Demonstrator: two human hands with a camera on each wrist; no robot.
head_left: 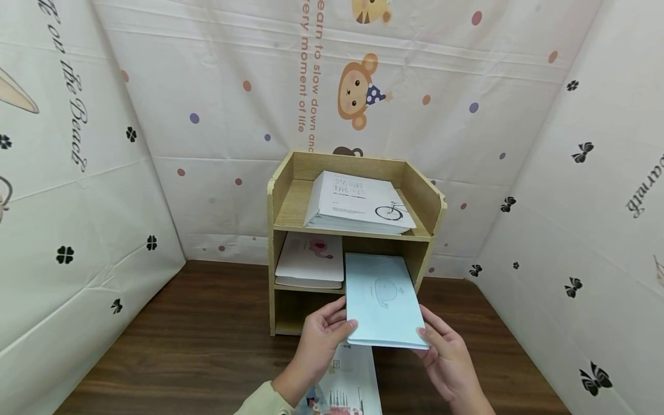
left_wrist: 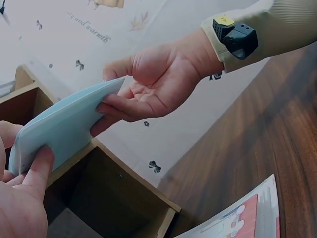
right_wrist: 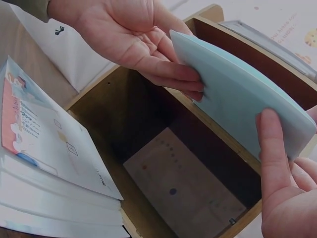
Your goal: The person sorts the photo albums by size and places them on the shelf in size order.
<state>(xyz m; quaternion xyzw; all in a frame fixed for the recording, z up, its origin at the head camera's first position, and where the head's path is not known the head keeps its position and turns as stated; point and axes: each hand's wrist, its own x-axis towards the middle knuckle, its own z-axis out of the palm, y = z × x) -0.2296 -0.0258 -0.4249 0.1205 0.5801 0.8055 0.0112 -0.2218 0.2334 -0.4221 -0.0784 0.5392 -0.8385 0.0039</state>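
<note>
Both hands hold a light blue notebook [head_left: 385, 305] with a line-drawn whale on its cover. My left hand [head_left: 323, 340] pinches its near left corner, thumb on top and fingers beneath. At the near right corner my right hand [head_left: 446, 354] grips it the same way. The notebook's far end reaches into the right middle compartment of a wooden desk shelf [head_left: 275, 259]. In the left middle compartment lies a white notebook [head_left: 310, 259] with a pink drawing. From the right wrist view, the blue notebook's underside [right_wrist: 233, 99] shows above the lower compartment.
A thick stack of white books [head_left: 358, 202] with a bicycle drawing lies on the shelf's top. Another book stack [head_left: 350, 374] with an illustrated cover lies on the brown wooden table [head_left: 155, 357] in front of the shelf. Patterned cloth walls [head_left: 218, 207] enclose the table.
</note>
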